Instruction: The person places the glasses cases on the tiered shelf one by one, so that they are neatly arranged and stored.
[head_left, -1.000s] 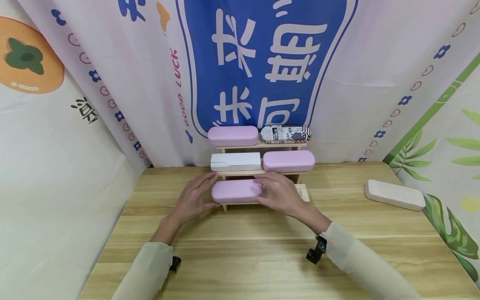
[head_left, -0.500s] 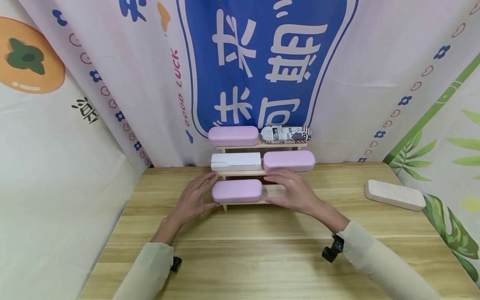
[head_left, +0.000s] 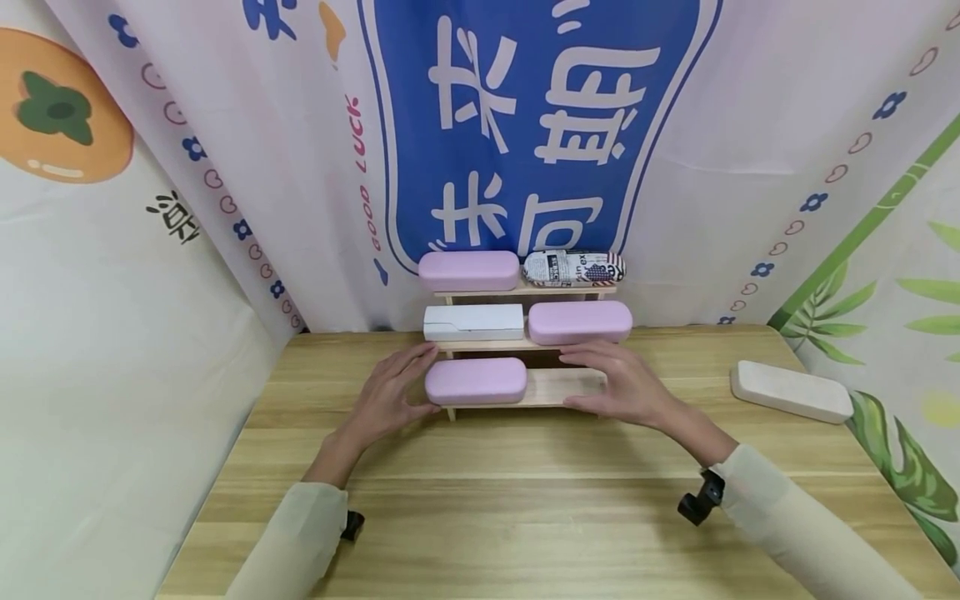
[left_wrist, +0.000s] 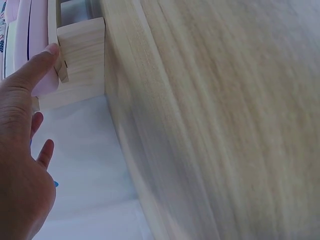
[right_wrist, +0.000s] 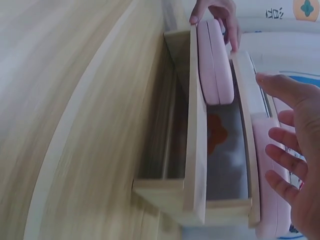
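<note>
A three-step wooden rack (head_left: 558, 388) stands at the back of the table. On its lowest shelf, at the left, lies a pink glasses case (head_left: 476, 381), also visible in the right wrist view as the pink case (right_wrist: 215, 62). My left hand (head_left: 390, 390) is at that case's left end; its thumb (left_wrist: 37, 70) touches the shelf's front edge, with the fingers spread apart. My right hand (head_left: 626, 385) is at the shelf's right end, apart from the case, holding nothing. In the right wrist view its fingers (right_wrist: 285, 157) are loosely extended.
The middle shelf bears a white case (head_left: 473, 322) and another pink case (head_left: 581, 322). Up top are a pink case (head_left: 468, 272) and a newspaper-print case (head_left: 574, 268). A whitish case (head_left: 791, 391) lies on the table (head_left: 480, 517) at the right. Printed curtain (head_left: 720, 167) hangs behind.
My right hand has left the right end of the lower pink case and moved right along the shelf, uncovering bare wood. The left hand stays put at the left end.
</note>
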